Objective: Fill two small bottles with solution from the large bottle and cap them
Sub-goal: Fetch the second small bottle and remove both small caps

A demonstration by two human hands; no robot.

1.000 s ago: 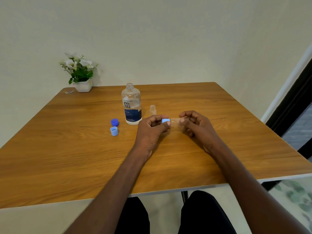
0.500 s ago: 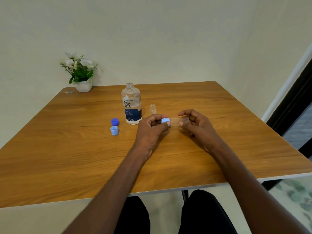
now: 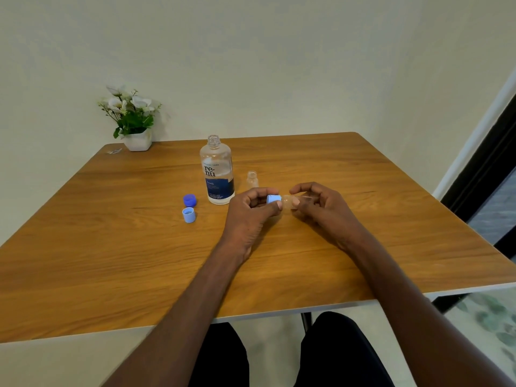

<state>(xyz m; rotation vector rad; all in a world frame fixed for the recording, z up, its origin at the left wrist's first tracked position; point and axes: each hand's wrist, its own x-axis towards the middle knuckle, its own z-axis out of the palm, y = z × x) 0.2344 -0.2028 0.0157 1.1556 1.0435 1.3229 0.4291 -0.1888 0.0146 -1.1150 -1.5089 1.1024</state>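
A small clear bottle (image 3: 296,199) lies sideways between my hands, just above the wooden table (image 3: 111,247). My right hand (image 3: 318,210) holds its body. My left hand (image 3: 251,210) pinches the light blue cap (image 3: 273,198) that sits on its neck. The large uncapped solution bottle (image 3: 217,171) stands upright behind my left hand. A second small clear bottle (image 3: 252,179) stands open to the right of it. A dark blue cap (image 3: 190,200) and a light blue cap (image 3: 189,214) lie on the table to the left of the large bottle.
A white pot of flowers (image 3: 131,121) sits at the far left corner against the wall, with a small clear scrap (image 3: 114,151) beside it. A dark doorway (image 3: 491,174) is to the right of the table. My knees show below the near table edge.
Both hands stay at the small bottle; my left fingers have shifted slightly around the cap. Nothing else on the table has moved.
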